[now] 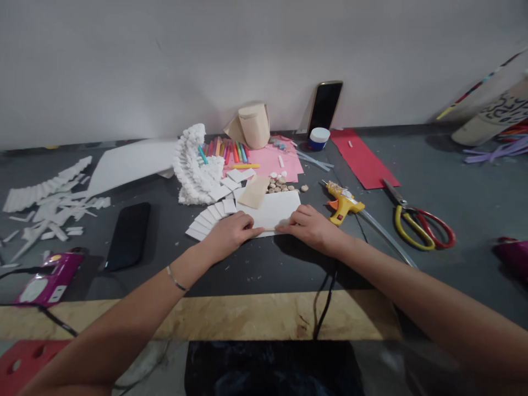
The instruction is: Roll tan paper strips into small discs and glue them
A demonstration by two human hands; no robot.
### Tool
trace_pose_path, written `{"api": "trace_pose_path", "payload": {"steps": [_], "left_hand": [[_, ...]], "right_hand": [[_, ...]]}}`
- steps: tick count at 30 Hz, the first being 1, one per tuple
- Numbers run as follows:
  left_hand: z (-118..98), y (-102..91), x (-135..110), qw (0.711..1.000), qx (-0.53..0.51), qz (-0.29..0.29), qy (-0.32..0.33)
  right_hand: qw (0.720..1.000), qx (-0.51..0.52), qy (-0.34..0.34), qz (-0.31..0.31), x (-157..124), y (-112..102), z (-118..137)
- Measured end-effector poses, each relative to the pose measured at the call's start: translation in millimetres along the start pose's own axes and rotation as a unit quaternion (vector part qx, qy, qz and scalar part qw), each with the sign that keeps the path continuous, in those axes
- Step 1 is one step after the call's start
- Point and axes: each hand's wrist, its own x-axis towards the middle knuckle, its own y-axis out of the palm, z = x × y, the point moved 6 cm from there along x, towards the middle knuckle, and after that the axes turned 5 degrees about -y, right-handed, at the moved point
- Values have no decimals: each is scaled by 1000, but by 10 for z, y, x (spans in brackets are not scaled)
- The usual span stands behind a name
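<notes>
Over the plywood edge (231,316), our left hand (231,234) and right hand (313,228) pinch, fingers closed, a thin tan strip (269,229) along the near edge of a white card (272,210) on the dark worktop (256,269), near a yellow glue gun (344,202).

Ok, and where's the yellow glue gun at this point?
In the head view, the yellow glue gun lies on the dark tabletop, just beyond the right hand, between the white card and the scissors.
</notes>
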Motion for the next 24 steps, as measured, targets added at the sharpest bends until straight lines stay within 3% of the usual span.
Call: {"api": "trace_pose_path", "payload": {"steps": [7,17,24], "left_hand": [[-26,-28,-30,999,3,25,28],[62,-57,-62,996,-63,60,-26],[0,-151,-169,999,-9,49,16]], "right_hand": [[996,-25,-15,84,25,-36,62],[996,-44,-29,78,65,-47,85],[995,-54,-30,79,82,-61,103]]}}
